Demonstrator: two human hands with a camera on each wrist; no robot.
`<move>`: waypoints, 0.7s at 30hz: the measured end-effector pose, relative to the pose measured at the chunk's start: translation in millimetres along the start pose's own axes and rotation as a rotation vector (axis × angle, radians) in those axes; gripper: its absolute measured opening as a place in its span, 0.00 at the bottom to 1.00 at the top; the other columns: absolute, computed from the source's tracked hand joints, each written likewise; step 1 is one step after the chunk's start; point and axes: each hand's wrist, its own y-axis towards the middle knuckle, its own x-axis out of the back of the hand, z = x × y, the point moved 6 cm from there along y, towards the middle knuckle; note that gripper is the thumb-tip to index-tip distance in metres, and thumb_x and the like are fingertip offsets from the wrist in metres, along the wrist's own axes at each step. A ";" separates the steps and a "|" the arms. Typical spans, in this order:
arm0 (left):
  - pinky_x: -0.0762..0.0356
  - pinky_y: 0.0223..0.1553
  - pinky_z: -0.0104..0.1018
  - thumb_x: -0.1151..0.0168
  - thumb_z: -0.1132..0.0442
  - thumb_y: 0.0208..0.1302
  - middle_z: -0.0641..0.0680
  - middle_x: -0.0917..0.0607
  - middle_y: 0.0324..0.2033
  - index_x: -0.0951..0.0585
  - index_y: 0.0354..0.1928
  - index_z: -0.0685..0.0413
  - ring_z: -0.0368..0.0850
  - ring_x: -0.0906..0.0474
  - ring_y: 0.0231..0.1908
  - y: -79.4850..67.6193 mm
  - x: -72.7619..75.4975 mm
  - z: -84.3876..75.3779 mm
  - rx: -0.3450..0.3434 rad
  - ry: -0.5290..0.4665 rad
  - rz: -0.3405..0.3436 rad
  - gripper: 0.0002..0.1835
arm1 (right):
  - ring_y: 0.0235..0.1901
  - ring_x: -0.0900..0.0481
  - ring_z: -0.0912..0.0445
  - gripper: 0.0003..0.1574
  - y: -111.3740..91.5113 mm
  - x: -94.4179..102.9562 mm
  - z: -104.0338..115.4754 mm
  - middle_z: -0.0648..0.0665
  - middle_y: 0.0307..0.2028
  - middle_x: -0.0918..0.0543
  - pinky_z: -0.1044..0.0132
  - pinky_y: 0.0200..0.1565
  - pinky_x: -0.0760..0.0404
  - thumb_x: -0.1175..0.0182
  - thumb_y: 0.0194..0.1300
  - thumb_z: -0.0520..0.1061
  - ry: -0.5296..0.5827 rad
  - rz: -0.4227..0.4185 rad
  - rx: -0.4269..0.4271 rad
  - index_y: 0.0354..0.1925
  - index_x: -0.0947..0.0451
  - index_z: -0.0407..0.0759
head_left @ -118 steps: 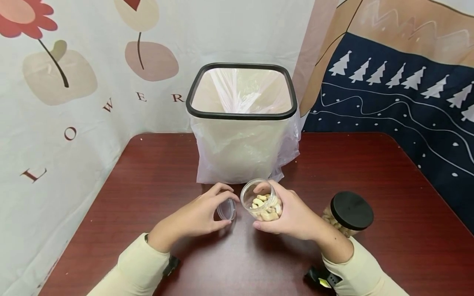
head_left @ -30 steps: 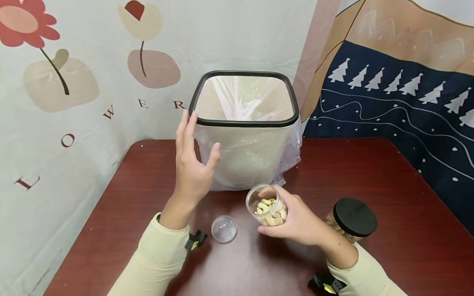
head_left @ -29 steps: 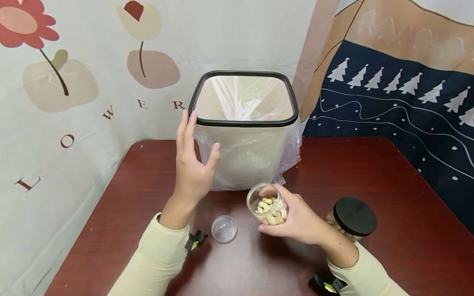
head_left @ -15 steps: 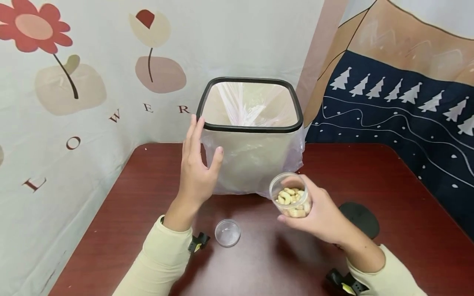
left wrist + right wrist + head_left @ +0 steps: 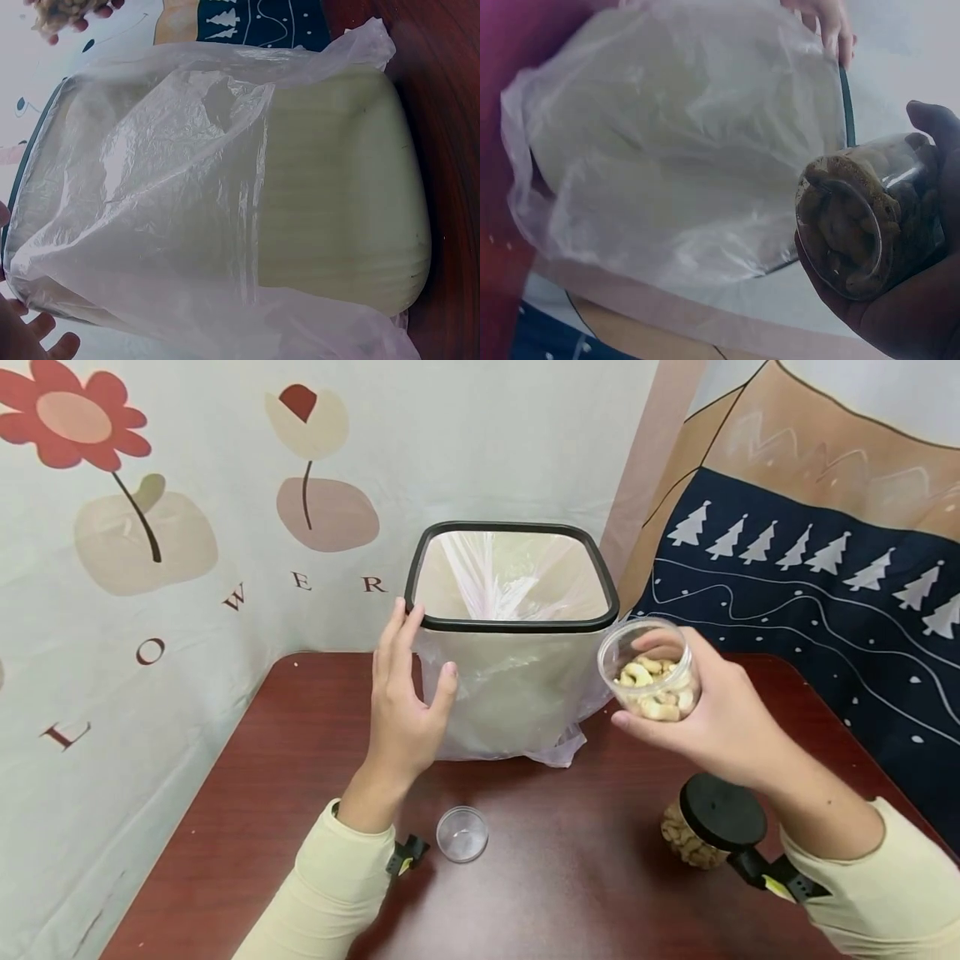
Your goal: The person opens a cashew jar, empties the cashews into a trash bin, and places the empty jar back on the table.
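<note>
My right hand [image 5: 723, 710] grips a clear open-topped plastic jar [image 5: 651, 672] with cashews [image 5: 660, 693] in it, tilted, just right of the bin's front corner. In the right wrist view the jar's base [image 5: 840, 232] faces the camera. My left hand [image 5: 405, 710] stands upright at the left front corner of the bin [image 5: 510, 693], its fingers straight and touching the black rim [image 5: 517, 627]. A thin plastic liner [image 5: 165, 172] hangs over the bin's outside. The small clear lid [image 5: 462, 834] lies on the table below my left hand.
A second jar [image 5: 693, 839] with a black lid [image 5: 722, 811] and nuts inside stands at the right, below my right forearm. The bin stands on the far part of the dark red table [image 5: 540, 877]. Printed cloths [image 5: 187, 635] hang behind and at the sides.
Earlier my left hand was at the clear lid; the lid now lies flat and that hand is at the bin's rim. My right hand has raised the jar of cashews and carried it right.
</note>
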 end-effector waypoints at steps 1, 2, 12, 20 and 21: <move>0.43 0.74 0.52 0.44 0.57 0.65 0.57 0.39 0.76 0.35 0.74 0.53 0.50 0.44 0.76 -0.1 -0.2 0.0 -0.001 -0.002 -0.002 0.34 | 0.44 0.23 0.64 0.42 2.5 3.4 0.9 0.50 0.55 0.19 0.84 0.42 0.27 0.20 0.47 0.46 -0.013 -0.004 -0.006 0.58 0.29 0.51; 0.43 0.74 0.52 0.44 0.57 0.65 0.57 0.39 0.76 0.35 0.74 0.53 0.50 0.44 0.76 -0.1 -0.3 -0.2 -0.002 -0.002 -0.003 0.34 | 0.44 0.23 0.64 0.42 5.2 6.6 1.8 0.50 0.55 0.19 0.85 0.42 0.27 0.21 0.47 0.46 -0.024 -0.009 -0.009 0.59 0.29 0.51; 0.41 0.73 0.52 0.44 0.59 0.64 0.58 0.37 0.74 0.32 0.71 0.55 0.51 0.42 0.75 -1.2 -2.8 -3.4 -0.026 -0.016 -0.035 0.32 | 0.38 0.22 0.64 0.43 34.9 30.1 5.7 0.44 0.49 0.19 0.86 0.39 0.29 0.22 0.49 0.50 -0.099 -0.034 -0.024 0.60 0.31 0.51; 0.40 0.73 0.50 0.43 0.59 0.63 0.58 0.36 0.74 0.31 0.70 0.56 0.51 0.41 0.75 -3.8 -3.4 -5.1 -0.035 -0.020 -0.052 0.32 | 0.31 0.21 0.63 0.42 54.1 36.5 8.2 0.43 0.44 0.18 0.85 0.34 0.26 0.23 0.50 0.51 -0.126 -0.046 0.006 0.60 0.31 0.49; 0.40 0.73 0.50 0.44 0.59 0.63 0.58 0.36 0.74 0.31 0.70 0.56 0.51 0.41 0.75 -3.9 -3.7 -5.1 -0.037 -0.017 -0.051 0.32 | 0.31 0.21 0.63 0.42 56.0 37.0 8.2 0.43 0.44 0.18 0.85 0.34 0.26 0.23 0.50 0.52 -0.134 -0.048 0.009 0.60 0.31 0.49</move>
